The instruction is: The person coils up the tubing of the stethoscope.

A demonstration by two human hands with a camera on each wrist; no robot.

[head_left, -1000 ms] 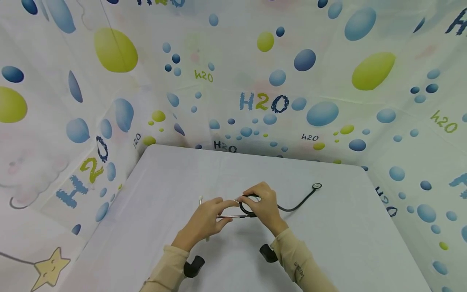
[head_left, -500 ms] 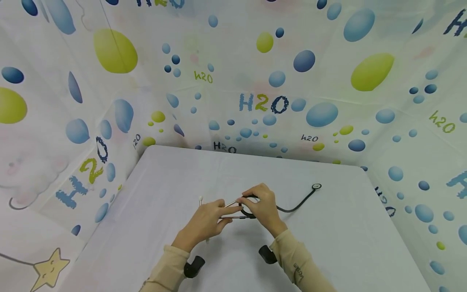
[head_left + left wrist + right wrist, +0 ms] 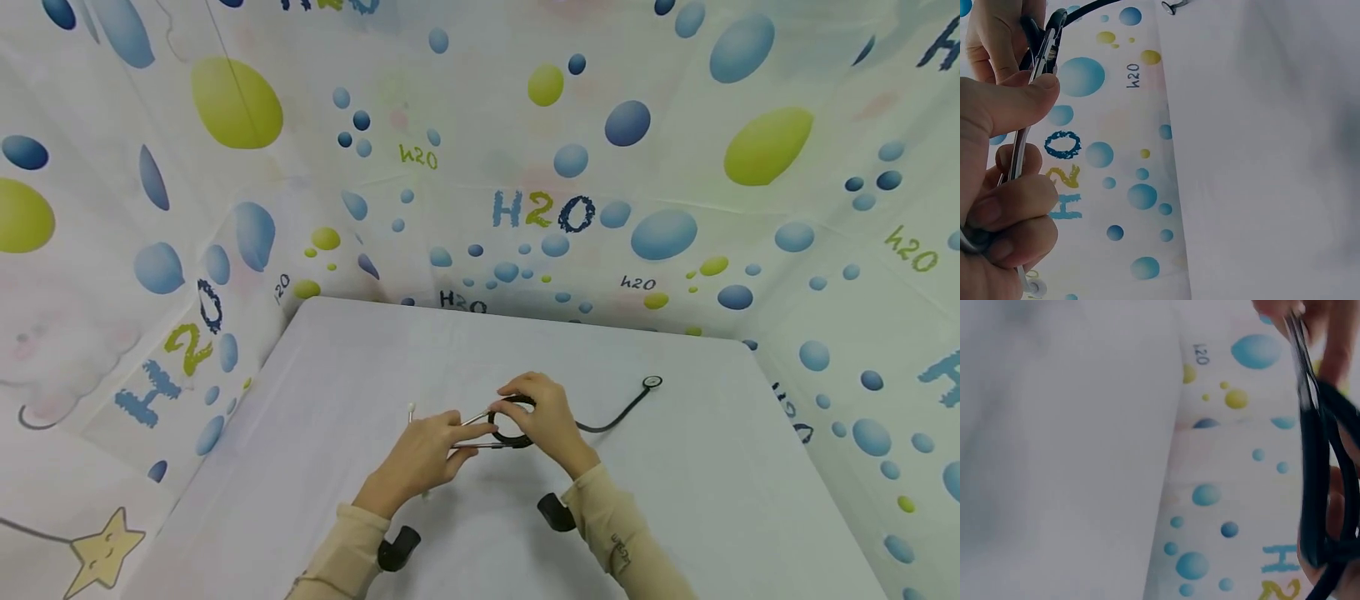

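A stethoscope with black tubing [image 3: 615,421] is held up in both hands above the white table. My left hand [image 3: 427,454] grips its metal ear tubes [image 3: 1019,150], fingers curled round them in the left wrist view. One pale ear tip [image 3: 411,409] sticks out behind that hand. To the right, my right hand [image 3: 546,422] pinches the black tubing where it bends into a loop between the hands. The round chest piece [image 3: 652,382] lies farther off at the tubing's end. In the right wrist view the looped tubing [image 3: 1314,481] partly hides the right fingers.
The white table [image 3: 360,350] has its far edge against a printed backdrop [image 3: 450,183] with blue and green spots. Cloth walls of the same print stand left and right. A black wrist camera [image 3: 400,548] sits under the left wrist, another [image 3: 556,512] under the right.
My left index finger has moved down, showing more of the upper metal tube. The right wrist has shifted slightly right, while both hands keep their hold.
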